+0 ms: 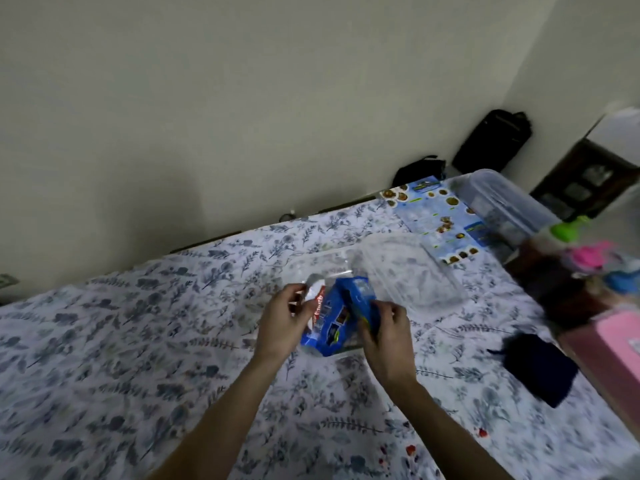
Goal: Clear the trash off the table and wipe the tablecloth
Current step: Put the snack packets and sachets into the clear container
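Blue crinkly wrapper (pixel 332 317), light and slippery, is being pinched at its edges by left hand (pixel 280 320) and right hand (pixel 388 337).

- We count two hands: left hand (pixel 277 322), right hand (pixel 389 337), both in a grip on one blue snack wrapper (pixel 332 317).
- We see one clear plastic bag (pixel 318 268), flat.
- One clear plastic tray (pixel 408 271).
- One lidded clear storage box (pixel 498 202).
- One printed leaflet (pixel 436 220).
- One dark cloth (pixel 540 368).
- Two black bags by the wall: a larger one (pixel 491 142) and a smaller one (pixel 417 169).
- One floral tablecloth (pixel 138 341) over the tabletop.
- Right edge clutter too blurred, so we skip counting it.
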A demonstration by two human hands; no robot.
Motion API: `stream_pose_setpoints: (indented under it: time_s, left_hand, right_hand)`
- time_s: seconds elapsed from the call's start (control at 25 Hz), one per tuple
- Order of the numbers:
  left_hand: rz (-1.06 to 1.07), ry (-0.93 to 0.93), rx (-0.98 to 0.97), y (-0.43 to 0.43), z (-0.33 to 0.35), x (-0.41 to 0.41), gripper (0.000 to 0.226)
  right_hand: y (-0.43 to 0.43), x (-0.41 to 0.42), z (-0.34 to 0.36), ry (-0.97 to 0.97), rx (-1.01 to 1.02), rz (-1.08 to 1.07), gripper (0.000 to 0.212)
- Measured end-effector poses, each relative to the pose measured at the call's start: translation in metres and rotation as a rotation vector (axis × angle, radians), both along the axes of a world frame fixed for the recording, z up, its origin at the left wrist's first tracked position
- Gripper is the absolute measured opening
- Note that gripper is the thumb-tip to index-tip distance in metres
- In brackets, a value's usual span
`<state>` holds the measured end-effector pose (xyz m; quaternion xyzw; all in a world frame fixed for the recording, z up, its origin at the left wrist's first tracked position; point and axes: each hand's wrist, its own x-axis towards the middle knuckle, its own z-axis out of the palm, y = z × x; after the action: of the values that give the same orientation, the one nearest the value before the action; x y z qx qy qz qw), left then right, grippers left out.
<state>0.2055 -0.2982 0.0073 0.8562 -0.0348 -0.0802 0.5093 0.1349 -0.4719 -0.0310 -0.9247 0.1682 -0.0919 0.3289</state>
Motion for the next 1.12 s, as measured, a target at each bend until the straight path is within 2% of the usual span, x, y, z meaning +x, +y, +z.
stream_pose_setpoints:
  time_s: [0.08,0.16,0.32,0.44,0.56,0.64,0.68,0.72,0.8,0.84,0.88,1.0,1.04,1.12]
  left_hand:
    - [-0.008,-0.116,0.301,-0.016,-0.010,-0.004,0.032]
    - [-0.007,-0.242,0.487,-0.026,-0.017,-0.011,0.026]
    - [-0.141,-0.387,0.621,-0.031,-0.035,-0.022,0.016]
    - [-0.208,-0.456,0.728,-0.027,-0.048,-0.027,0.035]
    - [-0.300,-0.314,0.867,-0.023,-0.056,-0.025,0.074]
    - [-0.344,-0.197,0.931,-0.021,-0.061,-0.017,0.081]
    - [-0.345,-0.185,0.957,-0.021,-0.063,-0.013,0.081]
    - [-0.338,-0.183,0.970,-0.022,-0.063,-0.011,0.081]
    - [-0.308,-0.206,0.907,-0.022,-0.063,-0.009,0.083]
    - [-0.291,-0.234,0.821,-0.020,-0.065,-0.011,0.085]
    - [-0.248,-0.251,0.704,-0.017,-0.066,-0.014,0.083]
    - [-0.039,-0.147,0.364,-0.013,-0.061,-0.030,0.077]
    - [0.024,-0.057,0.265,-0.013,-0.057,-0.034,0.077]
    - [0.070,0.114,0.106,-0.012,-0.050,-0.038,0.071]
  right_hand:
    - [0.002,0.000,-0.003,0.037,-0.064,0.035,0.052]
    - [0.002,-0.002,-0.008,0.013,-0.138,0.113,0.053]
    - [-0.006,-0.002,-0.018,0.004,-0.313,0.280,0.051]
    - [-0.005,0.012,-0.023,0.105,-0.333,0.298,0.059]
    - [-0.004,0.029,-0.028,0.323,-0.263,0.338,0.071]
    - [-0.005,0.036,-0.024,0.423,-0.244,0.340,0.075]
    - [-0.007,0.034,-0.020,0.381,-0.234,0.362,0.073]
    - [-0.010,0.030,-0.012,0.258,-0.246,0.397,0.068]
    - [-0.026,0.018,0.003,-0.042,-0.302,0.441,0.051]
    - [-0.036,0.013,0.008,-0.145,-0.312,0.404,0.048]
    - [-0.049,0.012,0.011,-0.162,-0.306,0.333,0.053]
    - [-0.086,0.021,0.000,0.128,-0.186,0.128,0.080]
    - [-0.092,0.024,-0.008,0.218,-0.170,0.136,0.080]
    - [-0.093,0.024,-0.018,0.220,-0.192,0.185,0.068]
